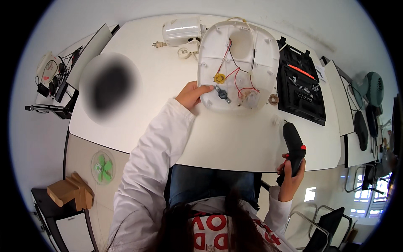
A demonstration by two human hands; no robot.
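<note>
A white plastic fan base lies with its hollow inside facing up, showing red and black wires. Inside it sit a yellow round part and a dark grey metal piece. My left hand grips the base's lower left edge, thumb over the rim by the grey piece. Away from the base, near the table's front edge, my right hand is wrapped round a black and red cordless screwdriver. Its tip points up and away from me, beside a small blurred clear part on the table.
A white motor housing with a plug lies behind and left of the base. An open black tool case with bits stands on the right. A small brown ring-shaped part lies between. A blurred dark round shape covers the table's left.
</note>
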